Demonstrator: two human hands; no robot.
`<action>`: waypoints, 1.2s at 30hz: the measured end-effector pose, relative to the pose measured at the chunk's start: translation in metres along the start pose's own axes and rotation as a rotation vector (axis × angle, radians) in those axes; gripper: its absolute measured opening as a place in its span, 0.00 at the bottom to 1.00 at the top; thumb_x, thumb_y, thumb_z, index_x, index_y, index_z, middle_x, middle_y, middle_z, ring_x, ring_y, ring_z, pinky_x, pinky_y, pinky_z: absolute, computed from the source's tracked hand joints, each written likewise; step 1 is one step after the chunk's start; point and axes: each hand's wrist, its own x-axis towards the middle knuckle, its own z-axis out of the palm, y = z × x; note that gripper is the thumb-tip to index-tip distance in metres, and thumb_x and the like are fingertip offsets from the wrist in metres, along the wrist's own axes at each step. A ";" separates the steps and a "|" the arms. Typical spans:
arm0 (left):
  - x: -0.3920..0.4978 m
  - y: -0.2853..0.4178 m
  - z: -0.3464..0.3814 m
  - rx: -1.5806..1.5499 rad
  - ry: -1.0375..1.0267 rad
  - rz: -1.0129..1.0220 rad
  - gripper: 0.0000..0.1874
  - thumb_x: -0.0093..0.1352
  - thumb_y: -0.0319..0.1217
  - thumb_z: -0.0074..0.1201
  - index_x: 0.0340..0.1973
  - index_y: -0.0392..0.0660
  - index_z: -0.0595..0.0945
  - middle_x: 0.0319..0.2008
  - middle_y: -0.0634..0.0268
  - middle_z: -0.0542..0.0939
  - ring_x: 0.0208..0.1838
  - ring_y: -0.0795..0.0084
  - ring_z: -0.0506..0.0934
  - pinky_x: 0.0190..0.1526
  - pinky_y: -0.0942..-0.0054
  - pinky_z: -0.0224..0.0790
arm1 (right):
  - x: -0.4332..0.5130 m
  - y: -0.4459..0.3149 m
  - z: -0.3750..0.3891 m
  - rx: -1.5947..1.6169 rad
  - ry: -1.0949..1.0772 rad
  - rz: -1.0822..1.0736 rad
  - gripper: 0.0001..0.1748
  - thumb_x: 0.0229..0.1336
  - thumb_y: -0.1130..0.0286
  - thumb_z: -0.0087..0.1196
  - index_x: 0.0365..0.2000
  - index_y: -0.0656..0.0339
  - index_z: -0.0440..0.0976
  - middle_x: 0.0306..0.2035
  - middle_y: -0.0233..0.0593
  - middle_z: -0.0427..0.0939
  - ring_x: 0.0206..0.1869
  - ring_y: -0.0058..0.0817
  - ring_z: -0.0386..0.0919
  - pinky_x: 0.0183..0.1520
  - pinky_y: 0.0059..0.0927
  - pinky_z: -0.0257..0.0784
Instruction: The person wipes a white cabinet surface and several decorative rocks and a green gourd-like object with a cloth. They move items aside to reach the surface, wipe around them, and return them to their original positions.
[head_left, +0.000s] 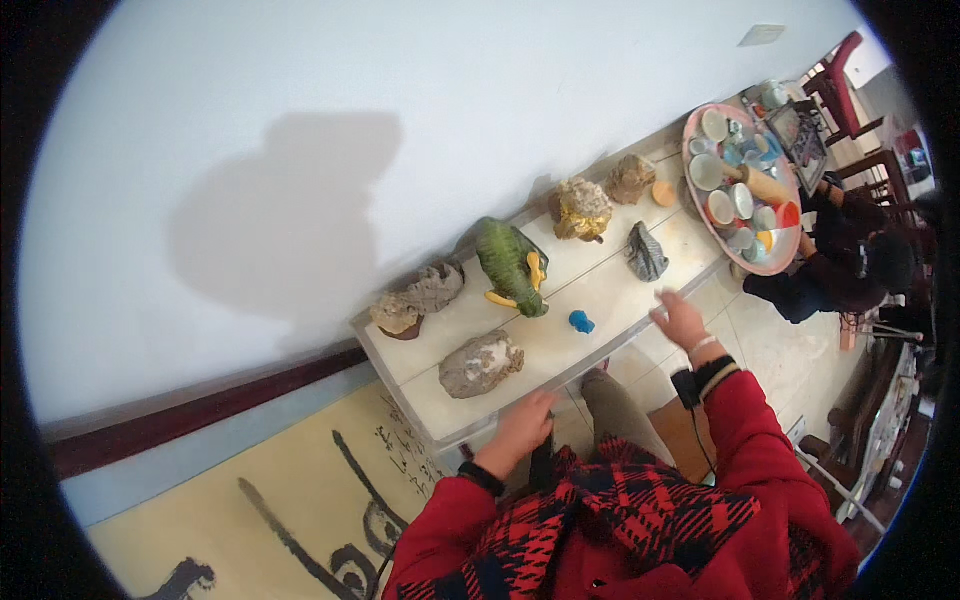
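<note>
My left hand (527, 424) is at the front edge of a cream-tiled bench (600, 281), fingers curled and blurred; I cannot tell whether it holds anything. My right hand (681, 321) is raised near the same edge, farther right, with thumb and fingers slightly apart and nothing visible between them. Nearest to it lies a grey ridged stone (646, 253). A small blue lump (581, 322) sits between the hands. Left of that stands a green, elephant-like figure (506, 259) with yellow tusks. A rough grey-and-white rock (481, 364) rests nearest my left hand.
Along the wall (480, 90) stand a brown rock (631, 178), a gold-and-grey rock (582, 209) and a rugged stone (436, 287). An orange disc (663, 193) lies beyond. A round pink-rimmed tray (784, 262) holds several cups and a wooden roller. Another person (847, 259) sits at right.
</note>
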 end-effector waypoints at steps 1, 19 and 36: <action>-0.018 -0.005 -0.006 0.017 0.028 0.041 0.23 0.59 0.31 0.50 0.51 0.45 0.70 0.49 0.54 0.71 0.51 0.53 0.72 0.48 0.60 0.67 | -0.028 0.003 -0.006 -0.018 -0.154 0.026 0.26 0.54 0.53 0.50 0.48 0.59 0.70 0.47 0.49 0.74 0.49 0.45 0.72 0.52 0.40 0.67; -0.111 -0.047 -0.044 -0.056 0.287 -0.333 0.20 0.60 0.40 0.54 0.48 0.51 0.77 0.46 0.57 0.76 0.44 0.59 0.77 0.45 0.63 0.69 | -0.139 0.043 -0.018 0.027 -0.491 0.212 0.26 0.52 0.55 0.47 0.47 0.61 0.73 0.46 0.50 0.75 0.51 0.46 0.71 0.54 0.38 0.65; 0.199 0.090 -0.137 -0.538 0.755 -0.278 0.36 0.62 0.40 0.58 0.59 0.35 0.62 0.48 0.51 0.72 0.48 0.63 0.73 0.48 0.67 0.66 | 0.108 -0.012 0.003 0.937 -0.098 0.140 0.27 0.56 0.59 0.51 0.52 0.65 0.67 0.48 0.55 0.73 0.47 0.41 0.75 0.49 0.34 0.70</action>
